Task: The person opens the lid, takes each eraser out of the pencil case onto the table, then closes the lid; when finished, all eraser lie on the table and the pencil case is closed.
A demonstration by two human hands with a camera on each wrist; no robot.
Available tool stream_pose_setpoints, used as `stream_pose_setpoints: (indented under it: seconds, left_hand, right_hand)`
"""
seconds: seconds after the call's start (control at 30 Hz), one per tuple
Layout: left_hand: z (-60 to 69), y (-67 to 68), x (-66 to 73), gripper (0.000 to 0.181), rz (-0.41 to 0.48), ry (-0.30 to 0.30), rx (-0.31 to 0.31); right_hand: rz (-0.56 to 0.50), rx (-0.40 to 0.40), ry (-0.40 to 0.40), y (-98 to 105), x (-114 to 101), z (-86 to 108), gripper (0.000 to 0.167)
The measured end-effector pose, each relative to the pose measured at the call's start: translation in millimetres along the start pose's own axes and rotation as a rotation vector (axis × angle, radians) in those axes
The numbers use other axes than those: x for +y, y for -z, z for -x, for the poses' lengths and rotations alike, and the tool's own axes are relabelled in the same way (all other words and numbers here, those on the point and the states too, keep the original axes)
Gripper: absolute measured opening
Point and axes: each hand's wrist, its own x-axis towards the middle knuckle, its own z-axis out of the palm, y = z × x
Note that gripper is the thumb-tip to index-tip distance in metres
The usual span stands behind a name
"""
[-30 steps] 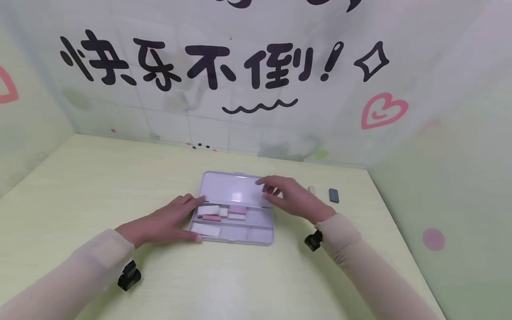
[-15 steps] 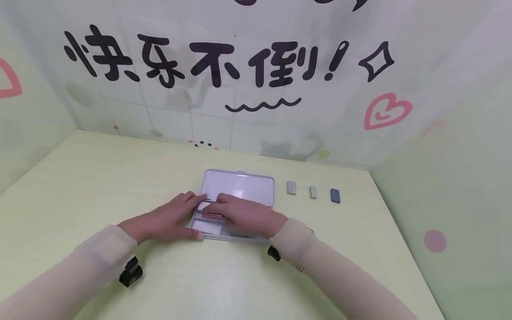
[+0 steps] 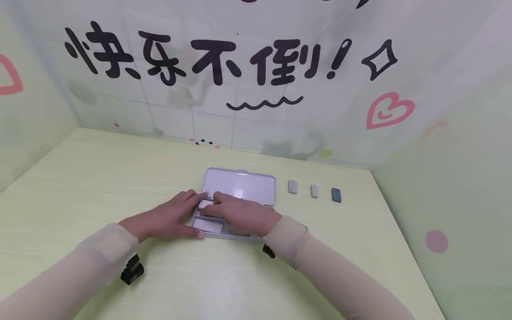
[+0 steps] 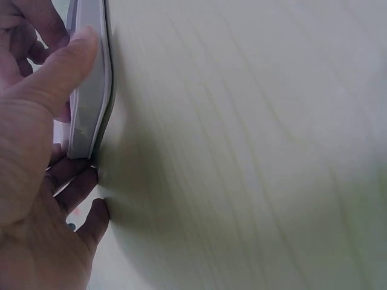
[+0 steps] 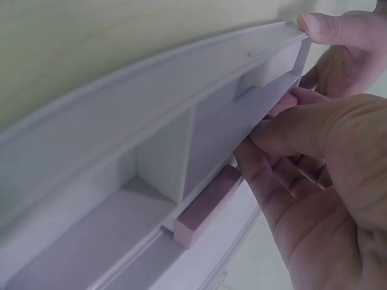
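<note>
A lilac compartment case [image 3: 240, 183] lies with its lid folded back on the table. My left hand [image 3: 168, 218] grips its left end, thumb on the front edge and fingers at the rear corner; the left wrist view shows the thumb [image 4: 75, 57] against the side wall. Over the rear left compartment, my right hand [image 3: 245, 214] pinches a small pink block [image 5: 283, 104], largely covered by its fingers. Another pink block [image 5: 208, 208] sits nearer in the right wrist view. White blocks lie in the rear compartment [image 3: 205, 204] and the front left one [image 3: 209, 225].
Right of the case, two pale blocks [image 3: 293, 186] [image 3: 314, 191] and a dark blue block [image 3: 336, 195] stand in a row on the table [image 3: 224, 275]. Printed walls enclose the table's back and sides.
From beside the lid's right edge, my right hand has moved left and down into the case and taken hold of the pink block. The left hand keeps its place on the case.
</note>
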Motion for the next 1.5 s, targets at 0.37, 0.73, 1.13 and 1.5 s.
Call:
stream_pose_setpoints:
  seconds: [0.37, 0.73, 1.13, 1.5]
  left_hand:
    - [-0.7, -3.0, 1.1, 0.103, -0.009, 0.004, 0.02]
    - [-2.2, -4.0, -0.6, 0.105, -0.024, 0.011, 0.011]
    - [-2.5, -4.0, 1.5, 0.105, -0.043, 0.013, 0.029]
    - [-2.8, -4.8, -0.2, 0.106, -0.033, 0.025, 0.025]
  right_hand:
    - [-0.118, 0.086, -0.006, -4, 4, 6.6, 0.045]
    - [-0.289, 0.142, -0.123, -3, 8, 11.6, 0.032]
    - [-0.889, 0.278, -0.277, -1, 18, 24.6, 0.051]
    - [-1.18, 0.345, -0.387, -7, 22, 32.5, 0.056]
